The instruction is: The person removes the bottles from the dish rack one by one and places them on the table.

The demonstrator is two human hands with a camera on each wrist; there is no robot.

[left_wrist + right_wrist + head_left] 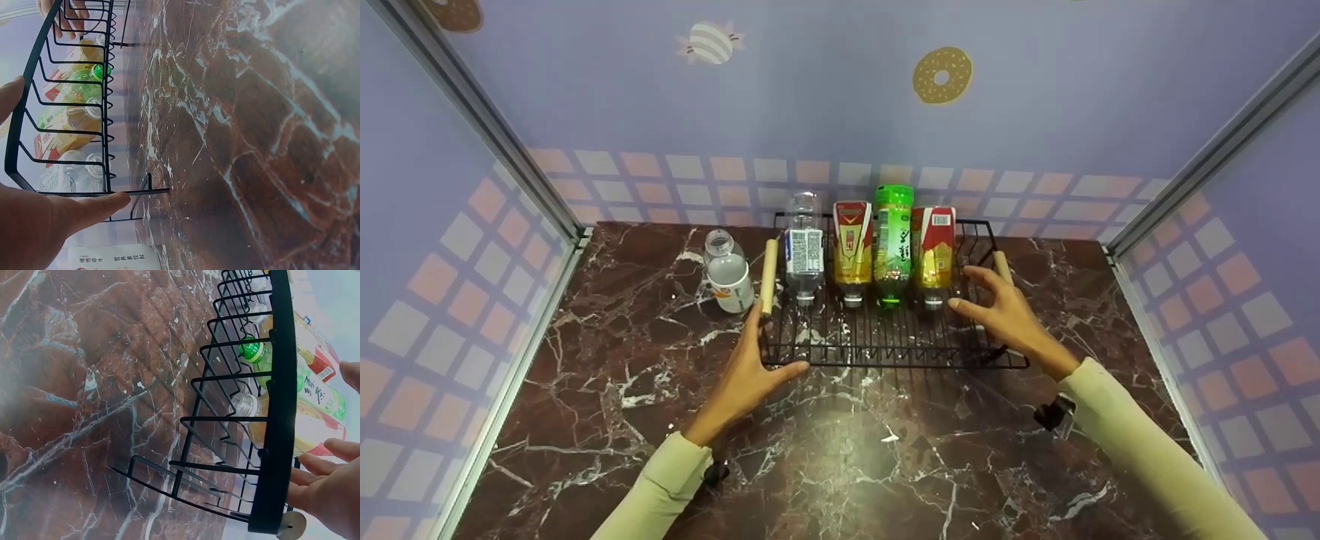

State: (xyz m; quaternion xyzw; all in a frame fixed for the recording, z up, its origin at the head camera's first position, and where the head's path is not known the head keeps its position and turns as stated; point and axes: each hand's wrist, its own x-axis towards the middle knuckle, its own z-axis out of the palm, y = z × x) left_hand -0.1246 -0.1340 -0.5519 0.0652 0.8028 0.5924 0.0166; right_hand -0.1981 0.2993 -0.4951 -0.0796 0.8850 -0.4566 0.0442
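Observation:
A black wire basket (896,366) with pale wooden handles holds bottles lying caps toward the person. From left to right lie a clear bottle (805,251), a red-and-yellow bottle (853,244), a green bottle (894,244) and another red-and-yellow bottle (935,247). My left hand (750,375) is at the basket's front left corner, its thumb spread from the fingers. One straight finger (107,207) lies along the side wire in the left wrist view. Over the basket's right side, my right hand (1005,311) has thumb and fingers apart, close to the rightmost bottle; it holds nothing.
An open-necked clear and white bottle (729,281) stands outside the basket, beside its left handle (769,276). Beneath is a dark red marbled table (840,450). Lilac walls (825,90) enclose the back and both sides.

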